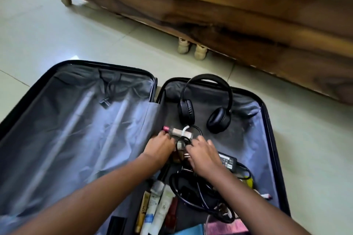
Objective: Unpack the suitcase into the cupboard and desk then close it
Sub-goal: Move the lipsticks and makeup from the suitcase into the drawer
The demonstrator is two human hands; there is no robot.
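Observation:
The black suitcase (267, 112) lies open on the floor, its left half bare grey lining. In the right half lie black headphones (205, 105), a black power adapter (228, 161) with coiled cables (191, 187), several tubes of toiletries (158, 208) and small bottles. My left hand (160, 146) reaches onto a small clear bottle with a pink cap (176, 131), fingers curled over the pile. My right hand (204, 155) lies over the small items and a black cable loop beside it, fingers curled; what each hand grips is hidden.
A wooden bed frame (229, 15) on short pale legs runs along the far side, close to the suitcase's top edge. Pale tiled floor (47, 30) surrounds the case. Pink and blue packets (227, 227) lie at the near end of the right half.

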